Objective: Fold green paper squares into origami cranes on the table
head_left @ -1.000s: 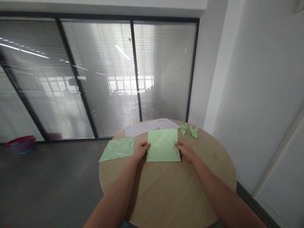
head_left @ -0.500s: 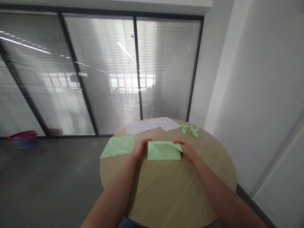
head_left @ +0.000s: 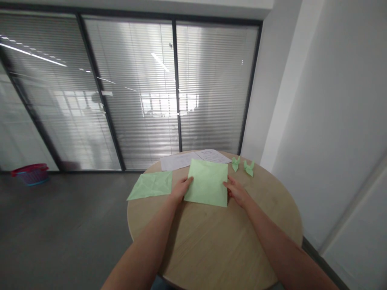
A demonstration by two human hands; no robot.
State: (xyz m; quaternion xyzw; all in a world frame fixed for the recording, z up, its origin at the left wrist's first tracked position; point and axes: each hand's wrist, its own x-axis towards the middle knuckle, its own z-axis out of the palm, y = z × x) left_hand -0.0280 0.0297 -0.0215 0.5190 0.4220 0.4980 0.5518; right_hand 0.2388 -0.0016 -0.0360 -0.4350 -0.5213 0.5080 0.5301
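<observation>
A square sheet of light green paper (head_left: 208,183) is spread out between my hands, opened to its full size. My left hand (head_left: 181,188) pinches its left edge, thumb on top and the other fingers hidden beneath. At the right edge, my right hand (head_left: 235,190) grips the sheet between thumb and fingers. Just left of my left hand lies a second green sheet (head_left: 152,185), creased, with a corner reaching past the table edge. Two small folded green paper figures (head_left: 236,163) stand beyond my right hand.
The round wooden table (head_left: 211,245) fills the lower middle. Printed white sheets (head_left: 178,161) lie at its far edge. Glass panels with blinds (head_left: 211,88) rise behind, and a white wall (head_left: 338,121) stands right. A red and blue basket (head_left: 32,175) sits on the floor at left.
The green paper, folded in half before, is now unfolded into a full square. My hands have shifted from its upper corners to grip its left and right edges.
</observation>
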